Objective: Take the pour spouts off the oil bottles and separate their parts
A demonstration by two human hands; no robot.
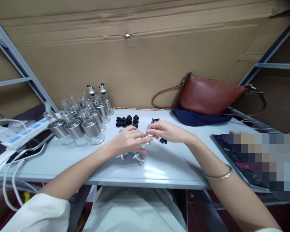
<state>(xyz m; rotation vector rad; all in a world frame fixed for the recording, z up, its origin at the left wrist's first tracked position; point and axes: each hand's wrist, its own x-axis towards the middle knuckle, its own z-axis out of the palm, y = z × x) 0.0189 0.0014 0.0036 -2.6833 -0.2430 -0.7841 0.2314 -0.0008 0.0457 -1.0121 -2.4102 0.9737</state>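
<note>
Both hands meet just in front of the black caps: left hand and right hand pinch one tiny pourer spout between fingertips. Looks light, stiff, probably slippery; grab its base.

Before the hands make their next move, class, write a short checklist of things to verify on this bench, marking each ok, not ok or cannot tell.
1. Both hands meet over the table: left hand and right hand touch at the fingertips: ok.
2. Small white part pinched between them: cannot tell which hand grips it.
3. Metal pourer parts within reach under the left hand: ok.
4. Black stoppers close behind the hands: ok.
5. Glass bottles standing upright: ok.
6. Two bottles at the back already fitted with pourers: ok.
</note>
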